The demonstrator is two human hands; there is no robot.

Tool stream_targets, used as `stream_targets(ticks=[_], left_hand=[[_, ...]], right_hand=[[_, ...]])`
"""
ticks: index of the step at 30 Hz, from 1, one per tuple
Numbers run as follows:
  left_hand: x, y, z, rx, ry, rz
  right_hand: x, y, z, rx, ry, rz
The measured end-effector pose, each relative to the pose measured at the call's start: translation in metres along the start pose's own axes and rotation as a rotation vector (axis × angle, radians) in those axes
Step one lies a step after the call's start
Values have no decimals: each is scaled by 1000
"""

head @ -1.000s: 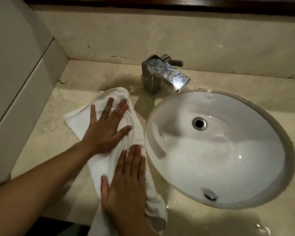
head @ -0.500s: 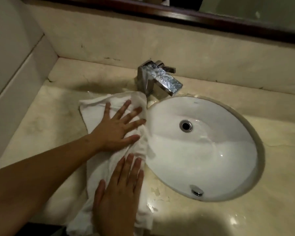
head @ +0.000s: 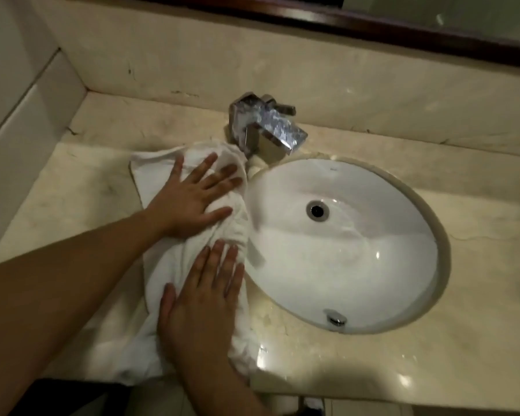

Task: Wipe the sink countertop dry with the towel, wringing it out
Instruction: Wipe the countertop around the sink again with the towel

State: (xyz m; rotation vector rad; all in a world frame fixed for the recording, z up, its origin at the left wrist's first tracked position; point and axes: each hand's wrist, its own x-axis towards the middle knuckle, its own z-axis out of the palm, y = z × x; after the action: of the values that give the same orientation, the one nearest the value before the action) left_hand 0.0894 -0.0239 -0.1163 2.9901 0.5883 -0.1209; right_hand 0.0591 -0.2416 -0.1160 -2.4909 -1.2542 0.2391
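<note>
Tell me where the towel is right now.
In the head view the white towel lies on the countertop left of the sink basin, its far end by the faucet, pressed flat under the left hand and right hand.

White cloth towel [head: 168, 265], glossy marble countertop [head: 373, 370], shiny metal faucet [head: 267, 127].

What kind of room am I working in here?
Most likely a bathroom vanity: a white oval basin set under a beige stone countertop, a chrome faucet behind it, and what looks like a dark-framed mirror above.
</note>
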Motion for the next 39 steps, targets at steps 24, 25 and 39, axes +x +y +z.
stream_targets(ticks=[24,25,39], left_hand=[[-128,220,38,-113,127,-690],[-124,249,39,-121,125,-730],[-90,399,32,-210,29,-629]], right_hand=[[-89,231,-95,-161,-271,-567],[-92,256,-105,-181,-269,-597],[-134,327,-151,-228,-145,98]])
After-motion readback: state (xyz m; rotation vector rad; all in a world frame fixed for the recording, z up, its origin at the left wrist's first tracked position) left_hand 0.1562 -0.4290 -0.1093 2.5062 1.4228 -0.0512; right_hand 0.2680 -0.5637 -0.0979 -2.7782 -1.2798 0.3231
